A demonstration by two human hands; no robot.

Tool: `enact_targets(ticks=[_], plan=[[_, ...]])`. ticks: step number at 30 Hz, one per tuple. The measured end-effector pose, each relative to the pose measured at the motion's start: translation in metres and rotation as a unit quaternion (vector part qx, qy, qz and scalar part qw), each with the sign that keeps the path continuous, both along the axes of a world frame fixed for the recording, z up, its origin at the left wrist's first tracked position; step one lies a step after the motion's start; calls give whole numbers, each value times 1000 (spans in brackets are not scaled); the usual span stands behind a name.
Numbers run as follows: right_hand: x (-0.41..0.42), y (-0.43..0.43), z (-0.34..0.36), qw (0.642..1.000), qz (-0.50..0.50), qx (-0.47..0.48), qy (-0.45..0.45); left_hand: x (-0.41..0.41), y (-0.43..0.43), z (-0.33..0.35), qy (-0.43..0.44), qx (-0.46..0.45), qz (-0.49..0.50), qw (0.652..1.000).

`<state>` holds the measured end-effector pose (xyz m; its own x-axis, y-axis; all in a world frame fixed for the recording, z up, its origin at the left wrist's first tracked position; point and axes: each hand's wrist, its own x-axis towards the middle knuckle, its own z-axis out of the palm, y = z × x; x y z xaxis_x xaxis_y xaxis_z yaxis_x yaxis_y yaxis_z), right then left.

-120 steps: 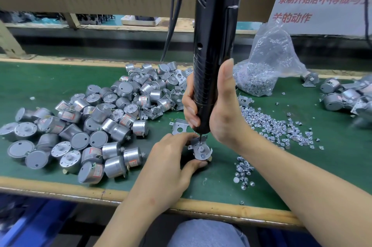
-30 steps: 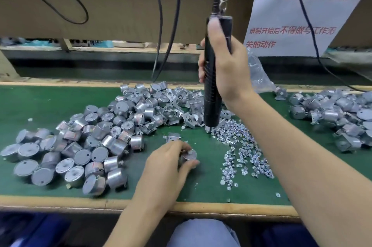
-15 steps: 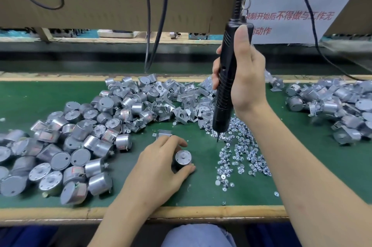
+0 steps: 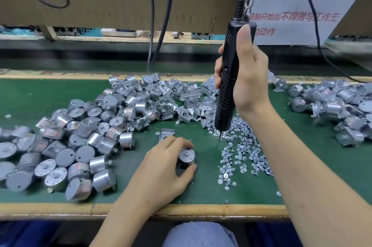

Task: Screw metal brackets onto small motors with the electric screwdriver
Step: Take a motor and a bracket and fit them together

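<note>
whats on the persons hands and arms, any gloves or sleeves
Nothing is worn: no gloves or rings on the left hand or right hand, and no sleeves, watch or bracelet on the left forearm or right forearm within the frame. The nails that show are short and unpainted.

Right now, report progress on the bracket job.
Looks done: the heap of bracketed silver motors, far right. In hand: left hand holds one bare round motor; right hand grips the black electric screwdriver, tip among loose silver screws. Left: the large pile of bare motors.
</note>
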<state>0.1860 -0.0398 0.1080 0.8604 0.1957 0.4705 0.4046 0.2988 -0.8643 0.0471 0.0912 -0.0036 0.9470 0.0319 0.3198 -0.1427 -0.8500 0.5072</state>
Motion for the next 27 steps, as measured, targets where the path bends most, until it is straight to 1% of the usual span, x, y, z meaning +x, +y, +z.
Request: enact_targets(ticks=[10,27], plan=[[-9,0,4,1000,21,15,7,0,-3,-4,0,3,3,1000],[-10,-1,3,1000,18,18,13,0,-4,-3,-2,3,3,1000]])
